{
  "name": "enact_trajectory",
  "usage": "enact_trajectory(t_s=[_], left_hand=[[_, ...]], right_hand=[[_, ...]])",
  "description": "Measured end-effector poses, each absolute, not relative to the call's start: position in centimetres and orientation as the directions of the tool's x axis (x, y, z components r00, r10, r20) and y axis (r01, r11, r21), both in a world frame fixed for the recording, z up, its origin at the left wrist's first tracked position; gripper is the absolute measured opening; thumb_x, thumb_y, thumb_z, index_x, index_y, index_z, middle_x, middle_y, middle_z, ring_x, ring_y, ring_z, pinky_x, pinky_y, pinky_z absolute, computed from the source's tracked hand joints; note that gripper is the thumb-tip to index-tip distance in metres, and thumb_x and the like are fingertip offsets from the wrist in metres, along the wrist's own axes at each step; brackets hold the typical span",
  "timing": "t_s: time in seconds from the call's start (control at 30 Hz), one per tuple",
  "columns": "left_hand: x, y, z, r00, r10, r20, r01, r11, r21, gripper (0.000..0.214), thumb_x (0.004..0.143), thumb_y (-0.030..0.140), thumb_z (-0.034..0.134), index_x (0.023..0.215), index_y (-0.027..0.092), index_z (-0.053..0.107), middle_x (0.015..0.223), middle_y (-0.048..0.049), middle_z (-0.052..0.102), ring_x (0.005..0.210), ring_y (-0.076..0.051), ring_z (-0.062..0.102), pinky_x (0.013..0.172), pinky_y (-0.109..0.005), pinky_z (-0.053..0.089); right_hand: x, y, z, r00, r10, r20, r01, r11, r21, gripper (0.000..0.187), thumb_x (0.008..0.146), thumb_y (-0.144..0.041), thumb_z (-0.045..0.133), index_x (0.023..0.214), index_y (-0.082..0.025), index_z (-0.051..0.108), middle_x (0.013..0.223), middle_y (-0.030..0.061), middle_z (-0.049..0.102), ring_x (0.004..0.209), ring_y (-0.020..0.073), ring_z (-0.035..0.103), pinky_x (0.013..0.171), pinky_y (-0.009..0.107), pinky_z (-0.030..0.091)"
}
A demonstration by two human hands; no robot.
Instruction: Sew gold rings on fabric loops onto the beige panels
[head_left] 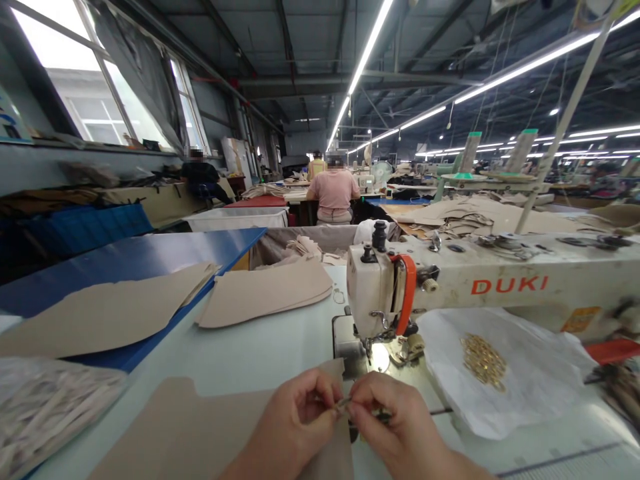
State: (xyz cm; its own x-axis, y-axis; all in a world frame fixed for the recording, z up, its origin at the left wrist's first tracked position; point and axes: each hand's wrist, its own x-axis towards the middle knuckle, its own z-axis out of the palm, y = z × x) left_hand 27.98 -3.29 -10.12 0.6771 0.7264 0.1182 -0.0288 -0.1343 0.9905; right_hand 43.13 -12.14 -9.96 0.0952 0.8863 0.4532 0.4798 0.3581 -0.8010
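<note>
My left hand and my right hand meet just in front of the sewing machine's needle area. Both are closed, with thumbs and forefingers pinching a small tan strip between them. Fingertips hide most of the strip, so I cannot tell whether a ring is on it. Under and beside my left hand lies a large flat beige panel. The sewing machine stands directly ahead, its lamp lighting the needle plate. To the right of my right hand, a pile of gold-coloured metal rings sits on a white sheet.
A stack of beige panels lies left of the machine head. More panels rest on a blue table. A plastic bag of strips is at the left front. Thread cones stand behind the machine. A person in pink sits farther ahead.
</note>
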Motion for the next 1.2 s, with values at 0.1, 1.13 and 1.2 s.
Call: enact_trajectory(t_s=[0.1, 1.13, 1.2], left_hand=[[28.2, -3.5, -9.4, 0.67, 0.741, 0.043, -0.006, -0.053, 0.999, 0.015, 0.06, 0.022, 0.068, 0.061, 0.018, 0.053, 0.066, 0.0, 0.059, 0.065, -0.015, 0.055, 0.062, -0.025, 0.044], [27.8, -4.3, -8.5, 0.6, 0.782, 0.168, 0.222, -0.364, 0.905, 0.005, 0.071, 0.016, 0.056, 0.069, 0.021, 0.056, 0.07, 0.0012, 0.063, 0.069, -0.017, 0.063, 0.067, -0.024, 0.05], [27.4, -4.0, -8.3, 0.651, 0.744, 0.154, 0.242, -0.395, 0.886, 0.004, 0.074, 0.017, 0.056, 0.074, 0.021, 0.058, 0.074, 0.0013, 0.064, 0.074, -0.017, 0.064, 0.072, -0.026, 0.051]], right_hand=[[42.8, -11.8, -10.5, 0.182, 0.901, 0.393, 0.452, 0.278, -0.848, 0.015, 0.078, -0.016, 0.053, 0.063, -0.018, 0.052, 0.062, -0.0007, 0.055, 0.056, 0.0109, 0.05, 0.052, 0.02, 0.036], [43.5, -12.0, -10.1, 0.088, 0.933, 0.349, 0.505, 0.26, -0.823, 0.017, 0.081, -0.014, 0.052, 0.068, -0.017, 0.062, 0.061, -0.0019, 0.053, 0.058, 0.0108, 0.049, 0.054, 0.02, 0.034], [43.5, -12.0, -10.1, 0.093, 0.928, 0.361, 0.512, 0.266, -0.816, 0.017, 0.079, -0.013, 0.051, 0.065, -0.016, 0.06, 0.059, -0.0025, 0.051, 0.056, 0.0102, 0.047, 0.052, 0.02, 0.032]])
